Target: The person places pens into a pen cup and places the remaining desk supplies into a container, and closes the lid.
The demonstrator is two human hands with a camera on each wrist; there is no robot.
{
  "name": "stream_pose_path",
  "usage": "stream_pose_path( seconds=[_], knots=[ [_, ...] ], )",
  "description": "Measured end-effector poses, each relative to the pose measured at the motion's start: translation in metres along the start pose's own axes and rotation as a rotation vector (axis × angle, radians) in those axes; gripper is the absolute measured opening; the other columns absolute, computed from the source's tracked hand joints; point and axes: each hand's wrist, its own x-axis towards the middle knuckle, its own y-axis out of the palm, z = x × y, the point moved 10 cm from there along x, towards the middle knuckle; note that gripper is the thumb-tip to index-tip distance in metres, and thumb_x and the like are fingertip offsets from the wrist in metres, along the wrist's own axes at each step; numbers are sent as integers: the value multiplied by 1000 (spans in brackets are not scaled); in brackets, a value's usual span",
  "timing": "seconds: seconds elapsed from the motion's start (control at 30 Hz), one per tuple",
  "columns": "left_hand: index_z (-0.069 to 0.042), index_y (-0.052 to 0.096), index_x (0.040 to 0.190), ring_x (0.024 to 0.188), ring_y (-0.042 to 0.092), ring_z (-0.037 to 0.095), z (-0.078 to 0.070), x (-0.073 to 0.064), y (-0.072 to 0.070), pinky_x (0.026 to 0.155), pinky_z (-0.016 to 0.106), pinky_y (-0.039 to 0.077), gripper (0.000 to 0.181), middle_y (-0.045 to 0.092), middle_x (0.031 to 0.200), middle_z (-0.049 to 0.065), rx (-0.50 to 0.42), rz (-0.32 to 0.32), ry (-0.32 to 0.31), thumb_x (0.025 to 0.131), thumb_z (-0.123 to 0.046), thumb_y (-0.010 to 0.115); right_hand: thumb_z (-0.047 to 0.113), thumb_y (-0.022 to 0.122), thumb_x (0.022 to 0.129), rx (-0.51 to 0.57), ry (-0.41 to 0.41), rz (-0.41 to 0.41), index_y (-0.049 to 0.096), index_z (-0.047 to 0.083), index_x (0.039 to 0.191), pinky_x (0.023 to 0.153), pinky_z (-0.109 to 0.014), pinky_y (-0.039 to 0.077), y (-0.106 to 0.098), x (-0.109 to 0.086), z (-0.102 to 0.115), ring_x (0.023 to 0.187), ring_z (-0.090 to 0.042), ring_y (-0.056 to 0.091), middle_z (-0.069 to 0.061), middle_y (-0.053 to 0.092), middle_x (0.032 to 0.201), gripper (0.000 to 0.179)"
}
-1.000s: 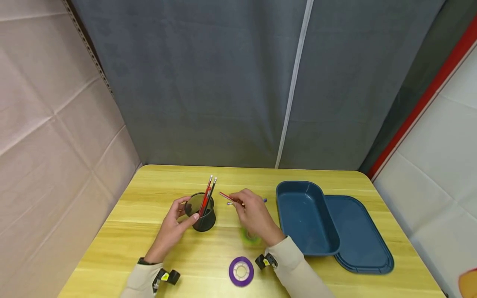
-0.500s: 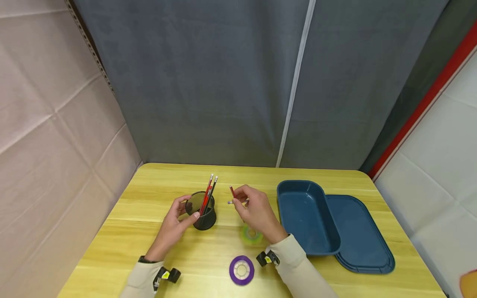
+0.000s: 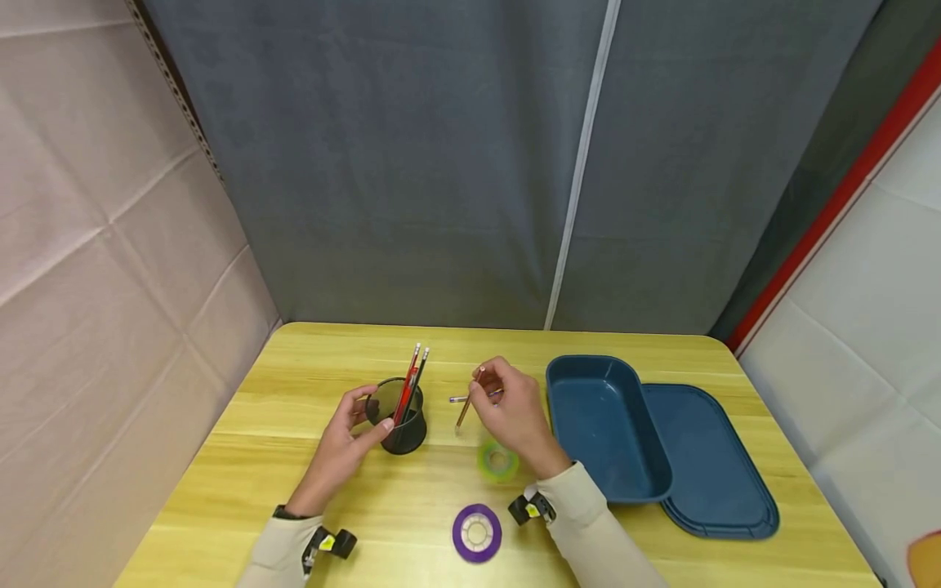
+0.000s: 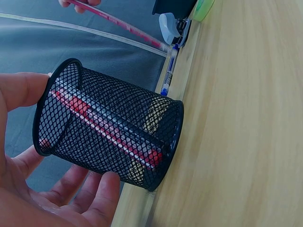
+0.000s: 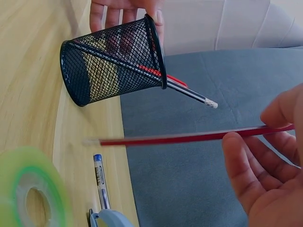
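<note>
My left hand point(image 3: 341, 445) holds a black mesh pencil cup point(image 3: 404, 439) by its rim, thumb at the front and fingers around the far side. In the cup lean a red pencil point(image 3: 404, 398) and a black-and-white striped pencil point(image 5: 189, 92) with a white eraser, along with another red item. To the right of the cup, my right hand point(image 3: 510, 408) pinches a second red pencil point(image 5: 180, 139) between thumb and fingers. Its whitish end slants down toward the table. Behind that pencil lies a blue-capped pen point(image 5: 99, 175), partly hidden by the hand in the head view.
A green tape roll point(image 3: 498, 460) lies below the right hand, and a purple tape roll point(image 3: 476, 533) nearer the front. On the right stands a blue box point(image 3: 606, 433), beside its flat lid point(image 3: 716, 469). A light-blue stapler-like item point(image 4: 168, 28) sits near the pen.
The red pencil in my right hand has turned from pointing up-left to slanting down-left. That hand has shifted slightly right and away. The left hand and cup have stayed in place.
</note>
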Motion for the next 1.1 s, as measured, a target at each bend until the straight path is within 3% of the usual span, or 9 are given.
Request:
stream_pose_path(
  seconds=[0.3,0.47,0.63,0.7,0.87,1.0,1.1],
  knots=[
    [-20,43,156,144,46,43,1,1,1,115,64,41,68,45,158,19,-3,3,-4,99,-31,77,0,74,91,149,-17,-145,67,9,100,71,-23,63,-19,-1,-4,80,-16,78,-8,77,93,14],
    [-20,43,156,144,46,44,2,0,0,114,65,41,67,45,159,20,-3,0,-10,99,-31,77,-7,76,86,242,-41,-251,69,5,88,77,-23,63,-30,-2,-6,82,-25,80,-13,77,94,14],
    [-20,43,156,144,45,44,2,0,0,115,65,41,67,45,159,20,-5,2,-7,99,-30,76,-13,75,83,376,13,-301,63,1,75,75,-23,64,-34,-4,-13,84,-33,81,-19,76,96,21],
    [-20,43,156,144,45,44,2,0,0,114,65,41,67,45,159,19,-2,2,-6,99,-31,76,-14,74,84,425,48,-303,60,0,75,72,-24,64,-33,-4,-16,85,-30,81,-22,76,100,22],
    [-20,43,156,144,45,44,2,0,0,115,65,41,67,45,159,20,-2,1,-7,99,-31,76,-10,71,94,507,110,-239,67,-6,99,77,-27,64,-25,-4,-20,92,-21,81,-26,74,109,7],
    [-19,42,156,144,46,44,2,0,0,115,65,41,67,46,158,20,2,-2,-7,99,-30,76,-6,61,103,449,128,-165,67,-4,128,83,-27,64,-18,-3,-19,95,-29,80,-23,69,113,26],
    [-19,43,156,143,46,43,2,0,0,114,64,41,67,47,158,20,-2,-3,-5,99,-30,76,-5,56,106,393,135,-129,65,-1,137,84,-27,63,-14,-2,-18,98,-34,79,-21,61,114,33]
  ],
)
